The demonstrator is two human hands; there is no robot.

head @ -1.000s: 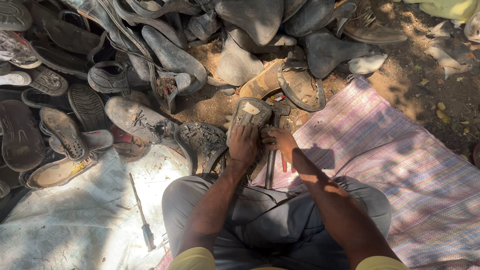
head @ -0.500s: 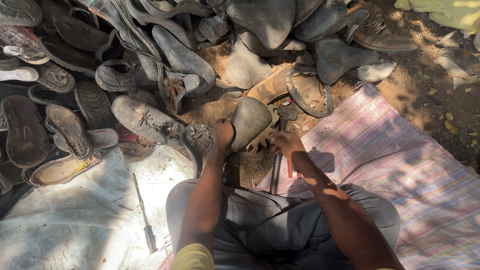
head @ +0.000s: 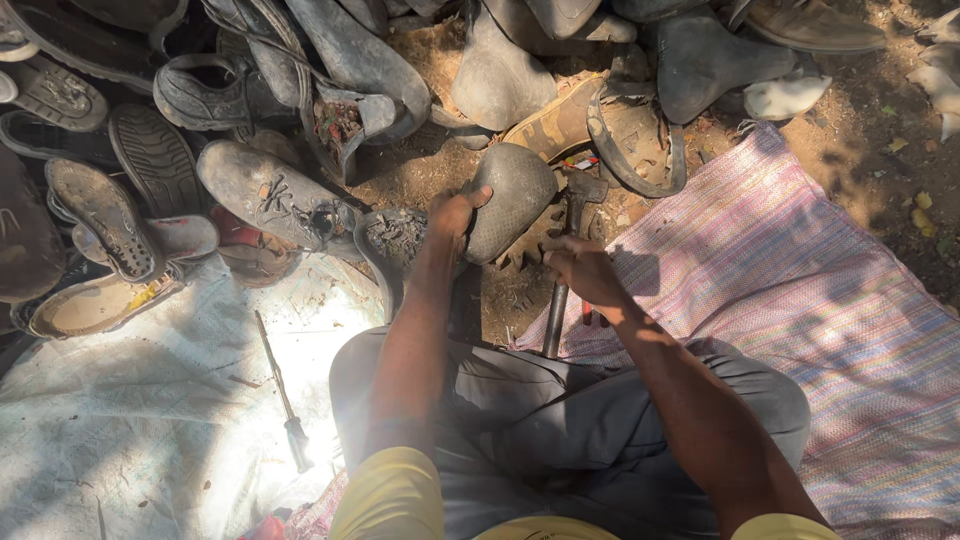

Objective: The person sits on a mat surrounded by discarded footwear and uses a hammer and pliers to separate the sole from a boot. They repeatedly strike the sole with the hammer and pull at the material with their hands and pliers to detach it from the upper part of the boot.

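— Holding anything, those hands?
— Yes. The left hand (head: 452,215) has its grip closed on the edge of a grey shoe sole (head: 515,195). The sole sits just past the fingers, tilted up on the dirt. The right hand (head: 580,268) has its grip closed around a hammer (head: 568,250). The hammer head is right beside the sole.
— What is around them?
— A big pile of old shoes (head: 260,190) is at the top and left. A striped mat (head: 800,290) lies on the right. A thin screwdriver (head: 282,390) lies on a white sheet (head: 120,420), well apart.
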